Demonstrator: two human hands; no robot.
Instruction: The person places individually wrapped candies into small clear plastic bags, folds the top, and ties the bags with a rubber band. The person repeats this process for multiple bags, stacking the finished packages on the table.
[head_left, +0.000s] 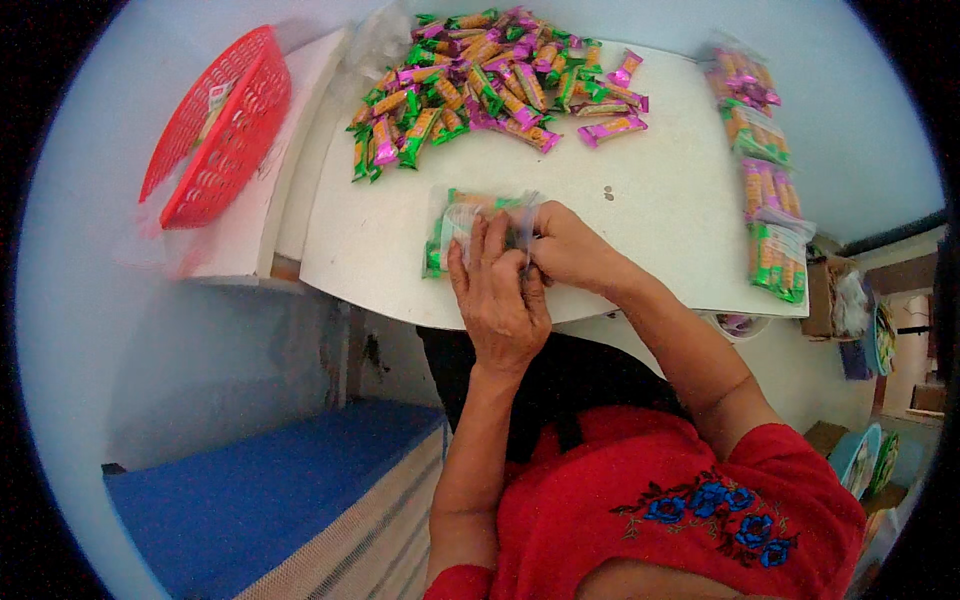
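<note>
A clear plastic bag (459, 214) with green-ended snack packets inside lies flat on the white table (375, 247) before me. My left hand (501, 292) rests on top of it with the fingers spread, pressing it down. At the bag's right edge, my right hand (574, 247) has its fingers curled in and pinches the plastic there. Parts of the bag and its packets are hidden under both hands. Beyond the bag spreads a large heap of loose snack packets (480, 82), some with green ends and some with pink.
Filled clear bags (776, 259) of packets line the table's right edge. Crumpled clear plastic (379, 41) sits behind the heap's left side. A red plastic basket (225, 142) stands tilted on a white surface at left. Below lies a blue-topped surface (262, 487).
</note>
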